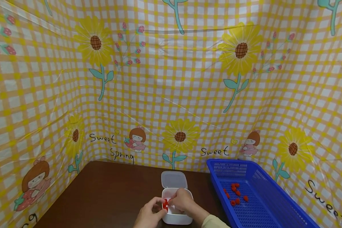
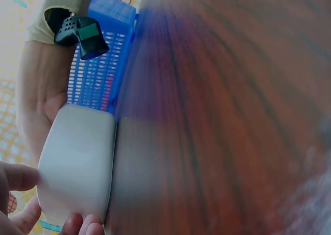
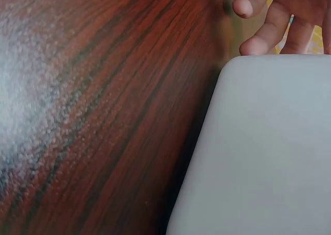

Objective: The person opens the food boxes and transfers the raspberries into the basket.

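Observation:
A white box [image 1: 177,219] stands on the dark table with its translucent lid [image 1: 174,180] flipped back. Small red raspberries [image 1: 165,204] lie inside at its left end. My left hand [image 1: 150,212] is at the left side, thumb and index finger at the rim beside the raspberries. In the left wrist view its other fingertips [image 2: 73,223] touch the outer wall, loosely bent. Reaching over the rim from the right, my right hand [image 1: 182,201] has its curled fingertips together at a raspberry, mostly hidden by the hand. The right wrist view shows mainly the box wall [image 3: 269,142].
To the right stands a long blue perforated basket [image 1: 262,205] with several more raspberries [image 1: 237,192] scattered in its left part. Checkered yellow sheeting [image 1: 171,95] surrounds the table [image 1: 108,193] at the back and both sides.

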Motion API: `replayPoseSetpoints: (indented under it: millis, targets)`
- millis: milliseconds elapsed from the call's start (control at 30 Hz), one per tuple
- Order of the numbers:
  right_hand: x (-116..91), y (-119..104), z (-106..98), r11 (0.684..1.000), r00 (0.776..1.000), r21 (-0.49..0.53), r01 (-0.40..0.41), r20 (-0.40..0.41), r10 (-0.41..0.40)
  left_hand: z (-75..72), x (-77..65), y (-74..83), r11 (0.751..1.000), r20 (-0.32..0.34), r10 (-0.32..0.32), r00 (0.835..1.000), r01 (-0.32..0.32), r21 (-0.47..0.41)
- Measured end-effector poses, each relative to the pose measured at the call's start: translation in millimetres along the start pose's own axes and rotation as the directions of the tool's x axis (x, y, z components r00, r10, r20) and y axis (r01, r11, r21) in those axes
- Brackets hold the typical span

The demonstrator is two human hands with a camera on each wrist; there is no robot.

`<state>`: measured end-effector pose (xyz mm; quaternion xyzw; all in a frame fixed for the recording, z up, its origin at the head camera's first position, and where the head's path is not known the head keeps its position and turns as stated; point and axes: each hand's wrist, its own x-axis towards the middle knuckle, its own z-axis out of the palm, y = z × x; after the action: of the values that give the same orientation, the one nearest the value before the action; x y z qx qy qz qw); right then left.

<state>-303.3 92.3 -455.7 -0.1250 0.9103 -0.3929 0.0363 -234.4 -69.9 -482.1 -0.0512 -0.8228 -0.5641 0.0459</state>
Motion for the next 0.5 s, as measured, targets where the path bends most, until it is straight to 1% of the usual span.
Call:
replayPoseSetpoints:
  millis: [100,200,433,500]
  targets:
    - [-0.1,0.2,0.2,0.999,1.000,0.029,-0.022,0.005,0.022,0.1,0.1,0.7,1.000,-0.002,0.000,1.000,0.000,0.000]
    - [0.3,1.2,0.9,0.999,1.000,0.034,-0.024,0.005,0.024,0.2,-0.3,0.8,1.000,-0.007,0.001,1.000,-0.001,0.005]
    - [0.7,4.7,1.6,0.999,1.000,-0.027,0.028,-0.013,-0.029,0.7,-0.8,0.5,1.000,-0.004,0.001,1.000,-0.001,-0.002]
    - [-0.2,4.8,1.4,0.999,0.999,-0.030,0.035,-0.014,-0.035,1.4,-0.8,-0.5,1.000,-0.004,0.003,1.000,-0.003,-0.002]
